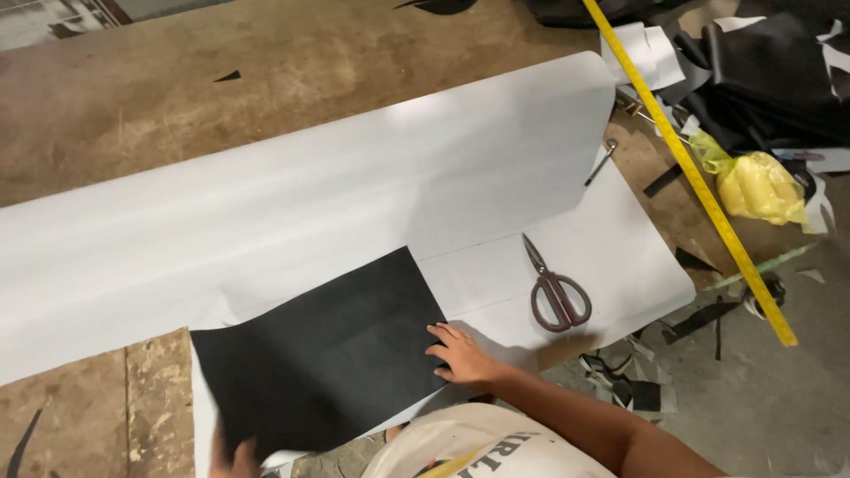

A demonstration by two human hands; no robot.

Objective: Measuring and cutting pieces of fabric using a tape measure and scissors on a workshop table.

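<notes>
**Two hands on a black sheet at the near edge of a worn workbench**

The bench [292, 53] is scuffed brown board, strewn with offcuts toward the right of the frame. Across it, from the left edge up to the upper right, runs a long white sheet [354, 186], half unrolled.

The right hand [460, 356] lies flat in the lower middle of the frame, fingers [440, 335] spread and extended, pressing on the right edge of the black sheet [328, 354]; it grips nothing. The left hand [237, 462] shows only as a few fingertips at the bottom edge, at the black sheet's lower left corner; whether they pinch it or merely rest there cannot be told.

The black sheet extends leftward from the right hand's fingers, its long axis running left to right with a slight tilt, higher on the right. It lies on top of the white sheet, between both hands, so each hand meets one end.

Just right of the right hand, on the white sheet, lie scissors [556, 292] with dark red handles, blades pointing toward the upper left, apart from the hand; the right hand is far the nearer. Further out, a yellow measuring tape [691, 173] slants from top centre to the lower right. Beside it in the upper right sit a crumpled yellow plastic bag [760, 188] and a heap of black material [770, 80]. No labels or signs are readable.
</notes>
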